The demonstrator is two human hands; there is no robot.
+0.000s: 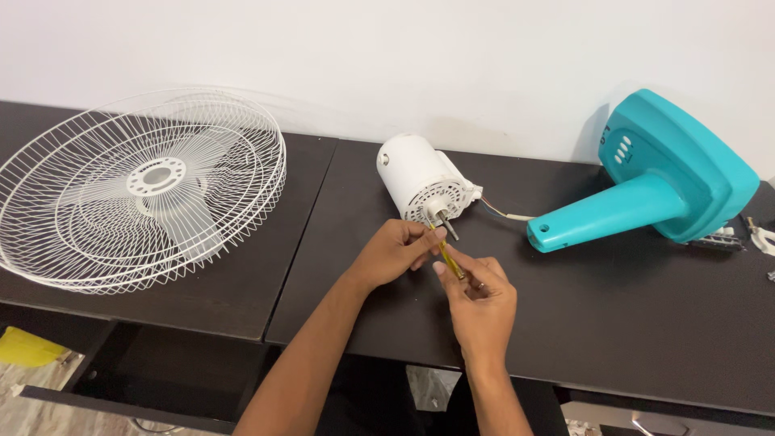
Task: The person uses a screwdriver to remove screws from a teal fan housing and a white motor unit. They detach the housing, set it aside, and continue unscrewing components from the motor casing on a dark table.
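**A:** What is nearest?

**B:** The right hand (478,300), low over the dark table (630,323). Its fingers are pinched narrow around a thin yellow-handled screwdriver (449,257), gripping the lower end of the handle.

**A:** And the other hand?

**B:** The left hand (395,250) sits just beyond and to the left, fingers curled in, fingertips closed on the upper part of the same screwdriver. Both hands hold it, and they almost touch.

**A:** Where does the tool point?

**B:** Up and away, toward the white fan motor housing (423,182). The tip lies right at the perforated front face, beside the metal shaft (446,224) that sticks out. I cannot tell whether the tip sits in a screw.

**A:** What lies further out?

**B:** A thin cable (504,212) runs from the motor to the right, to a teal fan base (654,173) lying on its side, neck toward the motor. Small bits lie at the right edge, too small to identify. To the left, well apart on a neighbouring table, white wire fan guards (141,190) lie flat. Behind everything is a pale wall (404,56).
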